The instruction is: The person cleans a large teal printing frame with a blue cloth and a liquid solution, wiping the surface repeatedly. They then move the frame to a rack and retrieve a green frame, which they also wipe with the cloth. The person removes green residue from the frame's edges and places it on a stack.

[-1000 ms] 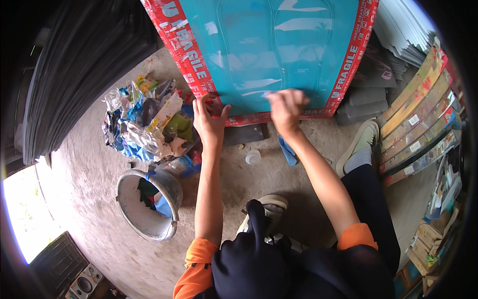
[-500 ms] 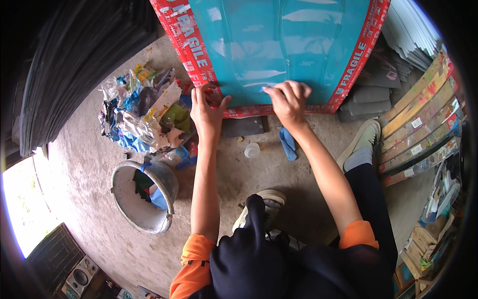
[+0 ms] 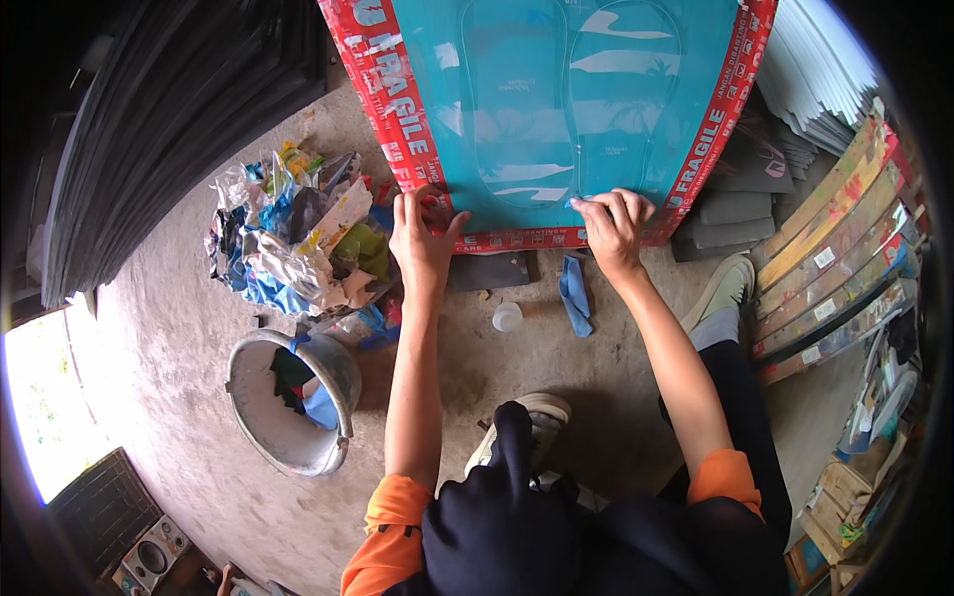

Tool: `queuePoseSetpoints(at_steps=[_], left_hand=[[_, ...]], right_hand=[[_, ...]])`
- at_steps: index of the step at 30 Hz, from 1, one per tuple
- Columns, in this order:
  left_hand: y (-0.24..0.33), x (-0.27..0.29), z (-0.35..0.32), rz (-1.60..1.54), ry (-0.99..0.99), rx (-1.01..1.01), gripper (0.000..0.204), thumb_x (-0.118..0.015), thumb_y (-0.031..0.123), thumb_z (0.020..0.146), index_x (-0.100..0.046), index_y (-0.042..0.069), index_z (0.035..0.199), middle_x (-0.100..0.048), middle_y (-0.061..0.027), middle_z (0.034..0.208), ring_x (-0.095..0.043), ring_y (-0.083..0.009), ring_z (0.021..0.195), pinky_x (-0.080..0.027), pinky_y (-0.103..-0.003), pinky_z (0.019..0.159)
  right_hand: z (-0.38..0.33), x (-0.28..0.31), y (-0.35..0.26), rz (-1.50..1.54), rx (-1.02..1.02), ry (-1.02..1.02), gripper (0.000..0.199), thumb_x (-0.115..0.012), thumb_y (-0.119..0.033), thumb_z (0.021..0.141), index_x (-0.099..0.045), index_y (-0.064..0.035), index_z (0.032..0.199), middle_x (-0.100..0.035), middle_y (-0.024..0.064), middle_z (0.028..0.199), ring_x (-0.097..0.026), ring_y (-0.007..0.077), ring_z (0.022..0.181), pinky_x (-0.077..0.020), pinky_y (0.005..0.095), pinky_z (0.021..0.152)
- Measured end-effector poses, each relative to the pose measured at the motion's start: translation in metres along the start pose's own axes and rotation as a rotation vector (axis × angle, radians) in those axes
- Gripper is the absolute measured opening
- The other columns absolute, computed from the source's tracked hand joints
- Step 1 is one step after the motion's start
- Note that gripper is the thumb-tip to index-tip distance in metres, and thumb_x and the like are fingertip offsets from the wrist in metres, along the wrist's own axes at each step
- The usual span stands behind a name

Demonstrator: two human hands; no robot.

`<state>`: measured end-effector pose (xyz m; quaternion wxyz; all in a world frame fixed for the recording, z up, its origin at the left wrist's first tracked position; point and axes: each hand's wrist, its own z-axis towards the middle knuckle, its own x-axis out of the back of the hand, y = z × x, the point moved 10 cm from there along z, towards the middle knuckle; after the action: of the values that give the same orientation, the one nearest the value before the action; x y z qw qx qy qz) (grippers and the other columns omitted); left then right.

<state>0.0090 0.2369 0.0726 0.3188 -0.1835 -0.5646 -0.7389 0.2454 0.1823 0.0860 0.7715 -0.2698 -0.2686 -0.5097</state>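
A teal screen-printing frame [image 3: 527, 119] with red tape round its edges stands tilted before me, pale rounded outlines on its mesh. My left hand [image 3: 421, 238] is closed on its lower left corner, thumb and fingers bent round the taped edge. Near the lower edge, right of the middle, my right hand [image 3: 616, 226] is closed in a pinch. A small blue scrap, perhaps cloth [image 3: 573, 203], pokes out of its fingertips against the mesh; the rest of it is hidden in the fingers.
A heap of crumpled scraps [image 3: 298, 233] lies left of the frame, above a grey bucket [image 3: 288, 397]. On the floor are a small translucent cup [image 3: 507, 317] and a blue cloth strip [image 3: 574, 296]. Dark sheets [image 3: 179, 129] are stacked at left; a paint-stained slatted wooden piece [image 3: 830, 253] is at right.
My right hand has moved to the right across the lower mesh with the blue scrap. The left hand keeps its hold at the corner. The whole view has shifted slightly.
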Motion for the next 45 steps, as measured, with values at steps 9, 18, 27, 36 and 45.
queuePoseSetpoints(at_steps=[9,18,27,36,45], left_hand=[[0.004,0.002,0.001,-0.020,-0.030,-0.039,0.050,-0.080,0.008,0.060,-0.053,0.009,0.102,-0.052,-0.0052,0.087,-0.055,-0.0183,0.067,-0.049,-0.032,0.061],[0.001,0.000,0.001,-0.051,-0.061,-0.015,0.049,-0.079,0.008,0.060,-0.053,0.008,0.102,-0.049,-0.0058,0.083,-0.054,-0.0189,0.067,-0.048,-0.033,0.061],[0.008,0.001,-0.002,-0.038,0.023,-0.062,0.055,-0.080,0.009,0.059,-0.051,0.007,0.105,-0.047,-0.0077,0.085,-0.052,-0.0215,0.068,-0.047,-0.035,0.061],[0.001,-0.003,-0.003,-0.022,-0.010,-0.033,0.058,-0.082,0.014,0.060,-0.050,0.005,0.107,-0.049,-0.0071,0.087,-0.053,-0.0204,0.072,-0.048,-0.034,0.064],[0.002,-0.006,-0.003,-0.039,-0.031,-0.037,0.058,-0.081,0.011,0.060,-0.050,0.007,0.108,-0.048,-0.0067,0.087,-0.053,-0.0197,0.070,-0.048,-0.033,0.061]], right_hand=[[0.024,-0.024,-0.040,0.101,0.127,-0.017,0.014,-0.068,-0.012,0.072,-0.064,-0.0209,0.081,-0.056,-0.0075,0.077,-0.052,0.0136,0.088,-0.0307,0.0359,0.079],[0.011,-0.023,-0.034,0.057,0.207,-0.068,0.016,-0.070,-0.010,0.071,-0.066,-0.0186,0.083,-0.054,-0.0071,0.075,-0.052,0.0136,0.082,-0.0293,0.0369,0.078],[-0.029,-0.007,-0.032,0.368,-0.222,-0.224,0.012,-0.070,-0.003,0.070,-0.061,-0.0085,0.076,-0.054,0.0020,0.074,-0.052,0.0209,0.081,-0.0409,0.0349,0.072],[-0.128,-0.001,-0.005,0.388,-0.910,-0.221,0.012,-0.063,-0.004,0.079,-0.061,-0.0040,0.091,-0.056,0.0112,0.090,-0.054,0.0306,0.084,-0.0431,0.0401,0.073],[-0.125,0.002,0.007,0.329,-0.942,-0.254,0.017,-0.067,0.001,0.072,-0.059,-0.0048,0.086,-0.057,0.0065,0.079,-0.053,0.0245,0.076,-0.0432,0.0371,0.068]])
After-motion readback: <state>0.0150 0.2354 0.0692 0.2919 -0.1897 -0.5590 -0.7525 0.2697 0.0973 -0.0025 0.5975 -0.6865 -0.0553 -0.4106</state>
